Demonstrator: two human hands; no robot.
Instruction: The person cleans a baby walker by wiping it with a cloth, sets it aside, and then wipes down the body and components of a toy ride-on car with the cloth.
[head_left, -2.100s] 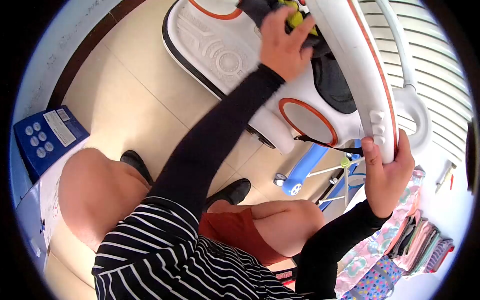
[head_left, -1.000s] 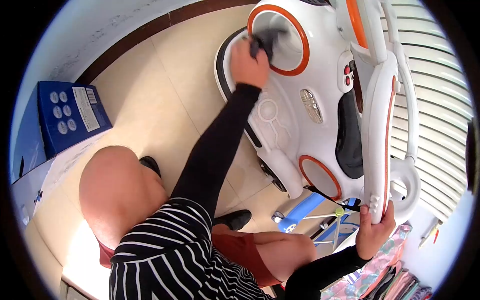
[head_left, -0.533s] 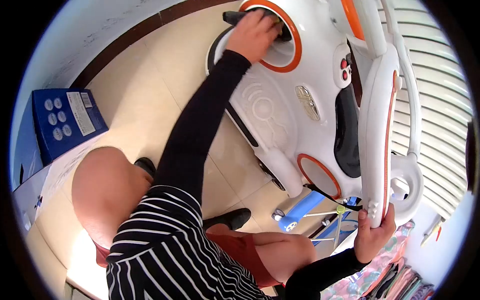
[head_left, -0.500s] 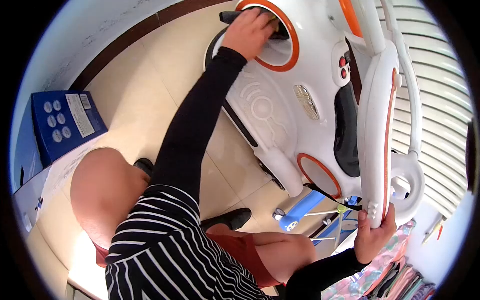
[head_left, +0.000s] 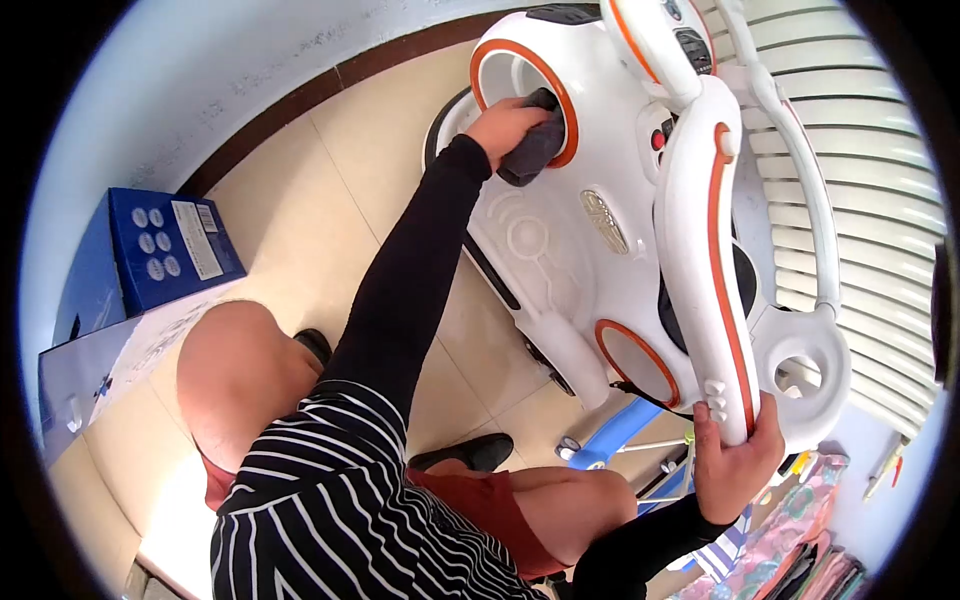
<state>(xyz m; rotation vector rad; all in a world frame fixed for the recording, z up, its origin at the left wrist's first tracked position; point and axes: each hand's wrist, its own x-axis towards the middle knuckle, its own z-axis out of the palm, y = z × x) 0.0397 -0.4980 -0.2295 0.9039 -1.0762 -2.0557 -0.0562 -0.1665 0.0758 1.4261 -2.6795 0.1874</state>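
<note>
While the left grip (head_left: 508, 130) is closed around a bunched dark cloth (head_left: 532, 152), its fingers largely hidden in the folds, the right grip (head_left: 738, 462) is wrapped around the lower end of a white bar (head_left: 704, 250) with an orange stripe, thumb on the near side and fingers curled over the far side. The cloth lies at the orange-rimmed round recess (head_left: 570, 115) of a white ride-on toy (head_left: 612, 150), its upper part over the opening and its lower part hanging just beside the left grip. The rest of the recess shows a pale inner wall. Up and left of the right grip is a second orange-rimmed recess (head_left: 636, 366), pale inside, with a black strap (head_left: 645, 399) near it. Well apart from the left grip, down and to the left, a blue carton (head_left: 165, 250) shows its labelled side; its contents cannot be seen. Compared with half a second ago, the cloth has come round to the lower right of the left grip instead of jutting out left past the rim, and the bar has swung left over the black seat (head_left: 740, 280), covering one of two red buttons.
</note>
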